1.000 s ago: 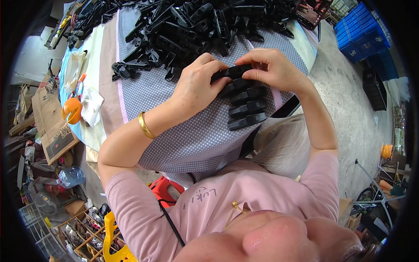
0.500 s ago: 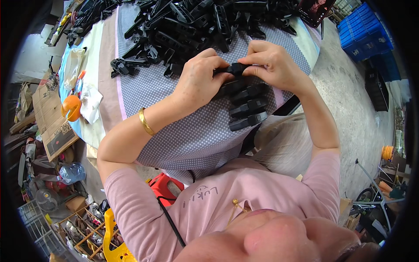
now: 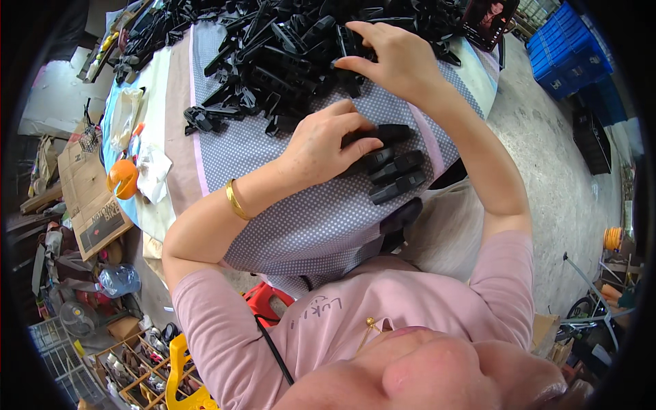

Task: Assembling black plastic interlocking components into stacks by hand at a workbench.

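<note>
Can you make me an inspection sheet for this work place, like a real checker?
Surface: table covered with patterned cloth.
Job's things: jumbled pile of black parts at the far side; short row of black pieces nearer the person.
Clutter: orange round object and crumpled white plastic, left side.
Hands: left hand pinches a black part; right hand at the pile, thumb and fingers apart.
Cables: black cord beside the person's sleeve; ends unclear.
Surroundings: blue crate, cardboard, fan.
</note>
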Demonstrator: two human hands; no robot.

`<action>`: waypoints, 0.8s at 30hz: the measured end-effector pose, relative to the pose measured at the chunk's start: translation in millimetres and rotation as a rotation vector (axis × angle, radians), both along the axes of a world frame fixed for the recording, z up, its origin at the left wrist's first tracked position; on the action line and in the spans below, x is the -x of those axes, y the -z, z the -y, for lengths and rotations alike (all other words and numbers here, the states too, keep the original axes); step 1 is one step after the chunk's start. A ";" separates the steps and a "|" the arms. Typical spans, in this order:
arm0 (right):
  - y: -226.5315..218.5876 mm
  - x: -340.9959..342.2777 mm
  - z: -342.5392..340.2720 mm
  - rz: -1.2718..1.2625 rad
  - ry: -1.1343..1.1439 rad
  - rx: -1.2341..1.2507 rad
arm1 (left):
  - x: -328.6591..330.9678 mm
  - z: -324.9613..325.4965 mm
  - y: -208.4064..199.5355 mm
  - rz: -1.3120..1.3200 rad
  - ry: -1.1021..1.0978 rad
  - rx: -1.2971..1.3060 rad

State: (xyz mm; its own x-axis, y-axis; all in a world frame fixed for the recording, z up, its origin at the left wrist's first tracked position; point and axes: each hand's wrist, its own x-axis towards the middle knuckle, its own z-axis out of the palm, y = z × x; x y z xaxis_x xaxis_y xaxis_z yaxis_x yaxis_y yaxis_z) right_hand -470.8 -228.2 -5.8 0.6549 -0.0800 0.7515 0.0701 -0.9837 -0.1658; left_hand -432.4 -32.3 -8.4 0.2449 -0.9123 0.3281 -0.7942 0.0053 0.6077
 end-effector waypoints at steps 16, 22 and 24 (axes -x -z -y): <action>-39.1 53.7 4.0 -0.816 -0.703 -0.742 | -11.7 -3.1 -0.1 0.529 -0.145 0.322; -2.4 47.9 32.0 -0.232 -0.074 -0.239 | -1.6 -1.4 2.9 0.270 -0.167 0.033; 13.1 46.7 37.2 -0.192 0.043 0.006 | 0.2 -1.3 2.4 0.277 -0.165 -0.009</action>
State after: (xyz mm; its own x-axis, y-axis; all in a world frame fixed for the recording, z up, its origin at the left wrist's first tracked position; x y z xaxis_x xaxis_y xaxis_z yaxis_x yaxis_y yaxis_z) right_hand -517.5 -265.4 -18.9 0.7825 -0.1067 0.6134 -0.0041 -0.9861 -0.1662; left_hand -432.7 -31.0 -10.7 0.2925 -0.8707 0.3955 -0.9190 -0.1416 0.3679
